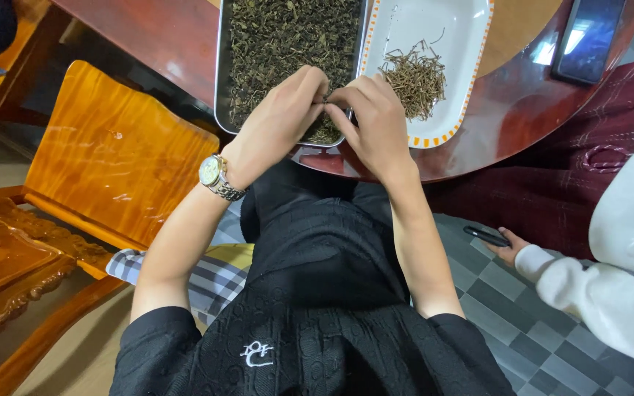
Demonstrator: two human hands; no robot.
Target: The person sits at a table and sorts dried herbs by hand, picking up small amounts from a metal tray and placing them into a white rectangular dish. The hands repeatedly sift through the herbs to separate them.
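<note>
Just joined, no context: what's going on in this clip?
A seated person has both hands over the near edge of a metal tray full of dark dried leaves. The left hand and right hand meet with fingers pinched together over the leaves; what they pinch is too small to tell. Beside it, a white dish with orange trim holds a small pile of pale stems. Another person's hand at right holds a dark phone.

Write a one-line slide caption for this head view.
Left hand and right hand pinch dried leaves together over a metal tray, beside a white dish of sorted stems.
</note>
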